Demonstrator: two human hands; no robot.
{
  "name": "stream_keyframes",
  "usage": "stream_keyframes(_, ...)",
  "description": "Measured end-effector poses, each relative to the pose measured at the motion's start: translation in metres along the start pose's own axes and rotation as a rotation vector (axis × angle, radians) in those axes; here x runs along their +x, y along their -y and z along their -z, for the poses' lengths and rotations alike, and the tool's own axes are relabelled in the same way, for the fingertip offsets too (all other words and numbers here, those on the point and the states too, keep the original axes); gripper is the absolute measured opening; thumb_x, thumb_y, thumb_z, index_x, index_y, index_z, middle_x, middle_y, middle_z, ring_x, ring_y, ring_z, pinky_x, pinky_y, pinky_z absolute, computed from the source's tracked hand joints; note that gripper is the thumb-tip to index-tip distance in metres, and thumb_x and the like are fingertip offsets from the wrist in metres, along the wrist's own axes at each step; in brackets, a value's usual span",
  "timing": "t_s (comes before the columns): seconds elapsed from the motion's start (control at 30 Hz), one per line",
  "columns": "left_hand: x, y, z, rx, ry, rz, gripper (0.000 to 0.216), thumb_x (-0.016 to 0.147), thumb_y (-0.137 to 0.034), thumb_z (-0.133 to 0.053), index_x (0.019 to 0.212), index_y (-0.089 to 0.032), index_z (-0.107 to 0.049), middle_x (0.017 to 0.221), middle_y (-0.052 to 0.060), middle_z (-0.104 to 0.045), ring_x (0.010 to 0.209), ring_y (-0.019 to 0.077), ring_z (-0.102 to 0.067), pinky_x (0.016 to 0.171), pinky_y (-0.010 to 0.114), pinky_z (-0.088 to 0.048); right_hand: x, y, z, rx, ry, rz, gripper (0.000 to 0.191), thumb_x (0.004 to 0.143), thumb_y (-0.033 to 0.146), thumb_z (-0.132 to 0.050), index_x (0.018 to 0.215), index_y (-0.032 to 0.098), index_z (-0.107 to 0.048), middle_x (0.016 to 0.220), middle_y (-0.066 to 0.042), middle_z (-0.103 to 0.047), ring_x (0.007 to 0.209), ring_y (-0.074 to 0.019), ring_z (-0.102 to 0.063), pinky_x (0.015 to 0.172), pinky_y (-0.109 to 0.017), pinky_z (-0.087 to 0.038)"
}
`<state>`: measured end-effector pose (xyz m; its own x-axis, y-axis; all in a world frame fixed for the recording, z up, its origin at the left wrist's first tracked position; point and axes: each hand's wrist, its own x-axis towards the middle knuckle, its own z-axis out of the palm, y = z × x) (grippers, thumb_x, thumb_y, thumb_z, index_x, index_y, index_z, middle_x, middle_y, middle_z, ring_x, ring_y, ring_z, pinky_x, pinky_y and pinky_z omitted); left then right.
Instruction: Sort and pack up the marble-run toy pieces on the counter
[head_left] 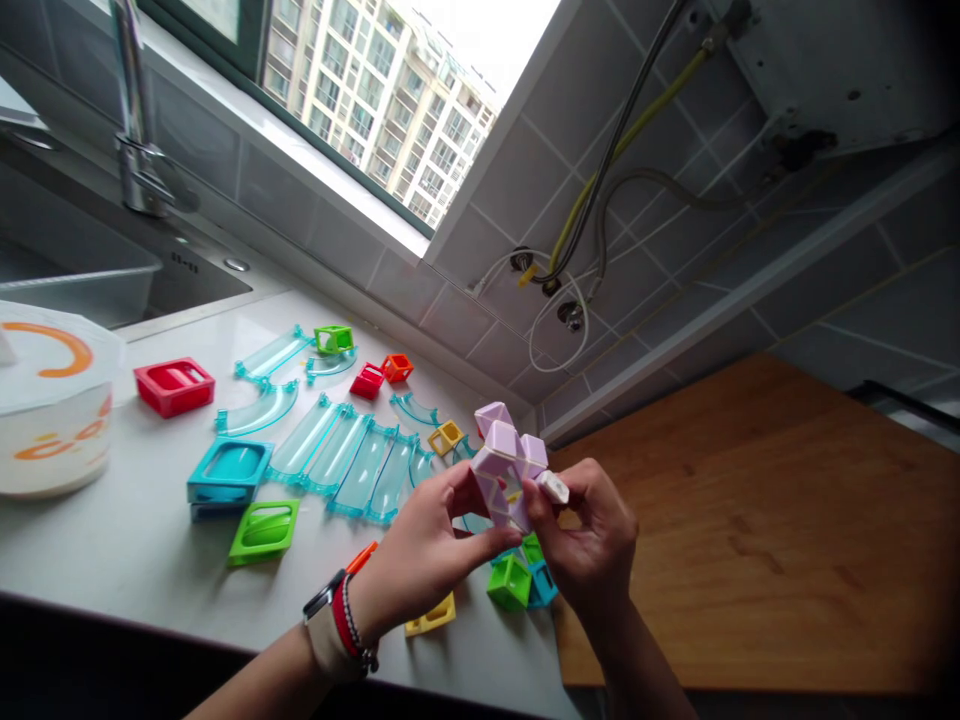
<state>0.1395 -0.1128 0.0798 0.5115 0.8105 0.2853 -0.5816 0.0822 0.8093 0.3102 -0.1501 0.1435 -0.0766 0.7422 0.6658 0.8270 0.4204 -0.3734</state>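
Above the countertop, a lilac and white snake puzzle (501, 452) made of linked wedge blocks is held between my two hands, folded into a lumpy shape. My left hand (427, 545) grips its left and lower side, thumb underneath. The thumb and fingers of my right hand (592, 530) pinch its right end, where a white block (553, 487) sticks out. Below the puzzle lie a green cube frame (510, 582) and a blue cube frame (542, 585). Partly hidden by my left wrist is a yellow block (431, 615).
Clear blue track pieces (341, 450) spread over the white counter (150, 560). Around them sit a red block (175, 387), a turquoise block (229, 472) and a green block (264, 530). A white tub (56, 420) and sink (187, 285) are left; a wooden board (750, 540) is right.
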Motion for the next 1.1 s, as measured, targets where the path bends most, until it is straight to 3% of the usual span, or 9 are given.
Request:
stream_keyframes(0.1, -0.002, 0.001, -0.001, 0.095, -0.067, -0.008, 0.041, 0.080, -0.025, -0.086, 0.117, -0.020, -0.070, 0.120, 0.013, -0.075, 0.111, 0.0309, -0.072, 0.090, 0.038, -0.062, 0.000, 0.003, 0.003, -0.093, -0.002, 0.025, 0.017, 0.093, 0.026, -0.074, 0.083, 0.024, -0.060, 0.073, 0.001, -0.055, 0.059, -0.0137, -0.052, 0.055, -0.027, -0.045)
stream_keyframes(0.17, -0.003, 0.002, -0.002, 0.135, -0.093, -0.018, 0.041, 0.081, -0.025, -0.085, 0.118, -0.021, -0.070, 0.119, 0.012, -0.075, 0.109, 0.0305, -0.072, 0.087, 0.036, -0.062, 0.001, 0.007, 0.006, -0.145, 0.026, 0.009, 0.010, 0.094, 0.028, -0.073, 0.099, 0.023, -0.065, 0.078, 0.000, -0.059, 0.060, -0.0142, -0.055, 0.057, -0.027, -0.048)
stream_keyframes(0.27, -0.003, 0.003, -0.003, 0.192, -0.143, -0.045, 0.035, 0.084, -0.027, -0.082, 0.117, -0.021, -0.070, 0.116, 0.011, -0.076, 0.107, 0.0291, -0.073, 0.083, 0.035, -0.063, 0.002, 0.011, 0.014, -0.189, 0.129, -0.012, 0.025, 0.097, 0.030, -0.069, 0.121, 0.023, -0.066, 0.085, -0.002, -0.062, 0.065, -0.0158, -0.060, 0.060, -0.028, -0.052)
stream_keyframes(0.53, -0.003, 0.000, 0.000, 0.209, -0.110, -0.071, 0.023, 0.088, -0.026, -0.077, 0.108, -0.020, -0.068, 0.109, 0.008, -0.076, 0.101, 0.0257, -0.073, 0.088, 0.038, -0.065, 0.011, 0.004, 0.035, -0.064, 0.385, 0.025, 0.016, 0.095, 0.032, -0.072, 0.108, 0.025, -0.064, 0.097, -0.005, -0.064, 0.081, -0.0204, -0.064, 0.067, -0.030, -0.054)
stream_keyframes(0.7, -0.003, 0.002, 0.000, 0.173, -0.103, -0.079, 0.025, 0.087, -0.027, -0.078, 0.109, -0.021, -0.068, 0.108, 0.008, -0.077, 0.102, 0.0267, -0.074, 0.089, 0.039, -0.065, 0.008, 0.001, 0.037, -0.091, 0.362, 0.032, 0.024, 0.092, 0.039, -0.078, 0.092, 0.024, -0.059, 0.080, 0.001, -0.058, 0.065, -0.0149, -0.054, 0.060, -0.028, -0.046)
stream_keyframes(0.9, -0.004, 0.001, -0.001, 0.126, -0.091, -0.077, 0.027, 0.087, -0.028, -0.079, 0.109, -0.019, -0.066, 0.107, 0.009, -0.076, 0.100, 0.0260, -0.074, 0.085, 0.035, -0.064, 0.005, 0.005, 0.028, -0.021, 0.303, 0.012, 0.021, 0.093, 0.033, -0.077, 0.093, 0.024, -0.058, 0.077, 0.004, -0.052, 0.063, -0.0133, -0.050, 0.060, -0.026, -0.042)
stream_keyframes(1.1, -0.006, -0.001, -0.003, 0.045, -0.033, -0.042, 0.031, 0.086, -0.023, -0.082, 0.110, -0.019, -0.063, 0.103, 0.008, -0.075, 0.095, 0.0241, -0.074, 0.082, 0.033, -0.062, 0.013, 0.010, 0.029, 0.091, 0.413, -0.125, 0.028, 0.096, 0.042, -0.069, 0.080, 0.022, -0.058, 0.072, 0.002, -0.051, 0.063, -0.0151, -0.049, 0.058, -0.028, -0.038)
